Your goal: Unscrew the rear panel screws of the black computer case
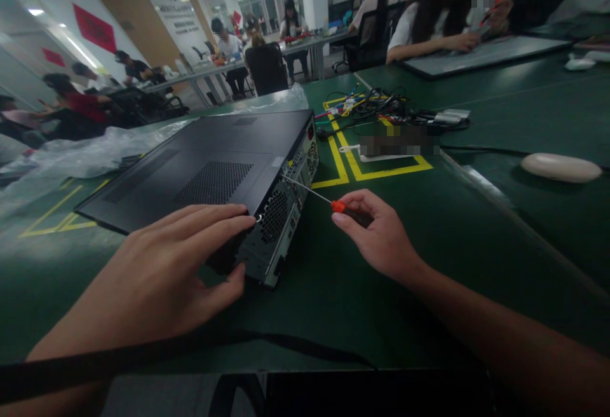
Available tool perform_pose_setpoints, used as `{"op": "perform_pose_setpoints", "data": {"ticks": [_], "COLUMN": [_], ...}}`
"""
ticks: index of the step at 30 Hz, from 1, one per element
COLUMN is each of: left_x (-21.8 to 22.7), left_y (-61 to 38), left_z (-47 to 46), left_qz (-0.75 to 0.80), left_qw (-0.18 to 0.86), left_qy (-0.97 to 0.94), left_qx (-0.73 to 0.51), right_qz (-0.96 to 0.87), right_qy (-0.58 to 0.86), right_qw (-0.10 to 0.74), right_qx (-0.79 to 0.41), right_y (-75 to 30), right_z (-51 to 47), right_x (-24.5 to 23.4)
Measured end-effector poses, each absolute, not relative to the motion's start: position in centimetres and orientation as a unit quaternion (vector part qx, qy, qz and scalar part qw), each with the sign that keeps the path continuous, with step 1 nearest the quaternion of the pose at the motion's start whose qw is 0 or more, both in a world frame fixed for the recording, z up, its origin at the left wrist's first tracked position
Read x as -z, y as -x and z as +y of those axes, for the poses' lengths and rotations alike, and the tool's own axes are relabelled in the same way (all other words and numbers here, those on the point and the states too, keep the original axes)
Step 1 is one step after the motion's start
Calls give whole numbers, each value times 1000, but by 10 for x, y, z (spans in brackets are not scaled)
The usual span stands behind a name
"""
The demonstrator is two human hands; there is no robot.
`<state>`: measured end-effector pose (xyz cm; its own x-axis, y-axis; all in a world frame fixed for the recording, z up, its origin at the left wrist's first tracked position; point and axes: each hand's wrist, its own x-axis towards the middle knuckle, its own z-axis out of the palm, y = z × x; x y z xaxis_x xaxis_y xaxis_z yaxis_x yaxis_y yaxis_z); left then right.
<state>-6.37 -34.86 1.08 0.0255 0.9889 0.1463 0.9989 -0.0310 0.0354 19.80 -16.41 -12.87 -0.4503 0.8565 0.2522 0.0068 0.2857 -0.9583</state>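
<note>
A black computer case [219,150] lies on its side on the green table, its metal rear panel [290,194] turned towards the right. My left hand [176,264] grips the near corner of the case, fingers on the top cover and thumb by the rear edge. In my right hand [381,232] a screwdriver [350,212] with a red and black handle is pinched between thumb and fingers. Its thin shaft points left and its tip meets the rear panel near the upper edge; the exact contact spot is too small to make out.
Behind the case is a tangle of cables [381,105]. A phone-like flat object [391,147] sits within yellow tape lines [352,178]. To the right is a pale computer mouse [562,168]. Clear plastic wrap [95,156] lies left. A co-worker's hands [469,39] are across the table.
</note>
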Motion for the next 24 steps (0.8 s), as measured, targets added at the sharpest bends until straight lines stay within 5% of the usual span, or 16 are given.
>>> {"op": "perform_pose_setpoints", "data": {"ticks": [24], "left_x": [-33], "left_y": [53], "left_z": [-335], "left_qz": [-516], "left_qw": [150], "left_qy": [843], "left_qx": [23], "right_qz": [-681], "right_qy": [319], "right_qw": [386], "right_qx": [-534], "right_y": [-199], "right_z": [-164], "right_x": [126]}}
